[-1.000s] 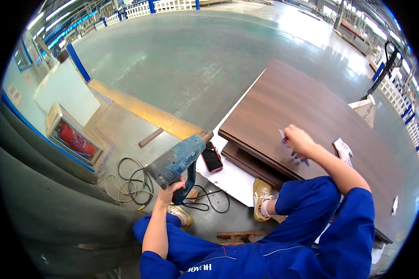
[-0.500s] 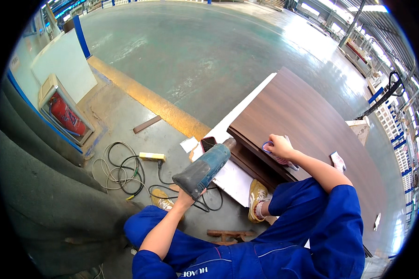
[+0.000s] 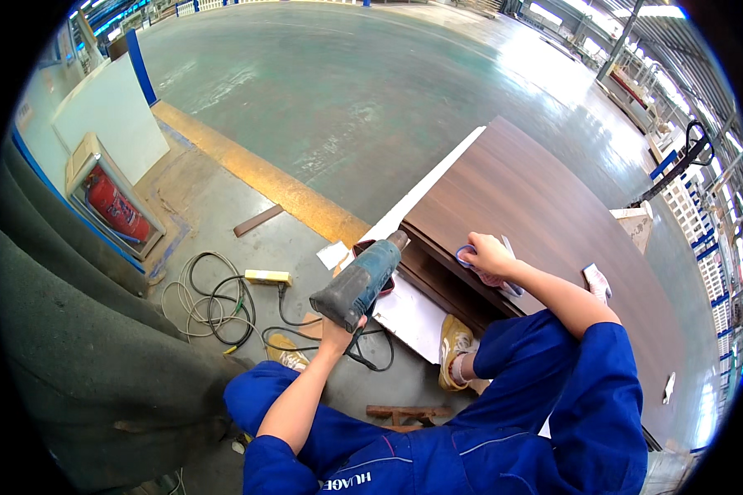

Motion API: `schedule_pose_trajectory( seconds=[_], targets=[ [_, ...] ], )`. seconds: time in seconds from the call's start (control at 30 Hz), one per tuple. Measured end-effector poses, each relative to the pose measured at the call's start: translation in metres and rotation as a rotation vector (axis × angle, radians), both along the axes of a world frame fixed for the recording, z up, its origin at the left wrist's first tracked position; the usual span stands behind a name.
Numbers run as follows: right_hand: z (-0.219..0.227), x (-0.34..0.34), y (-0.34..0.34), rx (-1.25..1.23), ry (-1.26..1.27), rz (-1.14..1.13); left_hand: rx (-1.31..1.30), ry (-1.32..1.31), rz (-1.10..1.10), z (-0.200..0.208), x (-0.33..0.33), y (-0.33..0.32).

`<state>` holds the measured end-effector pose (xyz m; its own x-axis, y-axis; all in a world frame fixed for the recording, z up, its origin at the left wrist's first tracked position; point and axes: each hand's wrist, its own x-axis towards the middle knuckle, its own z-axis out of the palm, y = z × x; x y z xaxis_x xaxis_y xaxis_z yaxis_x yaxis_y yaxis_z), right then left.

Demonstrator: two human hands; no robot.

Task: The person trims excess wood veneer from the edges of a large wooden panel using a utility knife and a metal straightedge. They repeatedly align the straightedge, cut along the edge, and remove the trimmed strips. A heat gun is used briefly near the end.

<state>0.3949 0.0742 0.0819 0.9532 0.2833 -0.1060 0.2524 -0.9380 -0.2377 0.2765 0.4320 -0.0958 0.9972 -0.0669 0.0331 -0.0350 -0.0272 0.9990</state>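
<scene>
My left hand (image 3: pixel 338 337) is closed round the handle of a blue-and-black heat gun (image 3: pixel 359 285). Its metal nozzle points at the near-left corner of a stack of dark brown wood-grain panels (image 3: pixel 545 194). My right hand (image 3: pixel 489 256) is closed on a small object with a blue rounded rim (image 3: pixel 466 254), held at the top panel's near edge; its kind is too hidden to tell. Beside and partly under that hand lies a whitish glove (image 3: pixel 513 289). Another white glove (image 3: pixel 597 283) rests farther right on the panel.
A yellow-white power strip (image 3: pixel 267 277) and coiled cables (image 3: pixel 223 301) lie on the floor at left. A dark strip (image 3: pixel 258 220) lies near the yellow floor line. A fire extinguisher (image 3: pixel 117 206) stands in a box at far left. A phone (image 3: pixel 386 286) is partly behind the heat gun.
The heat gun in my left hand has shifted slightly, its nozzle a little left and up. My right hand has moved slightly left along the panel edge with the blue-rimmed object.
</scene>
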Motion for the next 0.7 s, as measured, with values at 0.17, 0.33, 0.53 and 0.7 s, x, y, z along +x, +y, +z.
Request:
schedule_pose_trajectory(
  seconds=[0.17, 0.33, 0.53, 0.7],
  targets=[
    [0.005, -0.002, 0.007, -0.008, 0.025, -0.010, -0.024, -0.017, 0.035, -0.003, 0.007, 0.000],
    [0.003, -0.001, 0.004, -0.027, 0.019, 0.005, 0.010, -0.052, 0.057, 0.000, 0.010, -0.003],
    [0.000, 0.000, 0.002, -0.054, 0.024, 0.012, -0.042, -0.027, 0.049, 0.009, 0.012, -0.009],
    [0.004, -0.005, 0.013, -0.053, 0.033, -0.006, -0.035, -0.067, 0.072, 0.009, 0.014, -0.008]
  ],
)
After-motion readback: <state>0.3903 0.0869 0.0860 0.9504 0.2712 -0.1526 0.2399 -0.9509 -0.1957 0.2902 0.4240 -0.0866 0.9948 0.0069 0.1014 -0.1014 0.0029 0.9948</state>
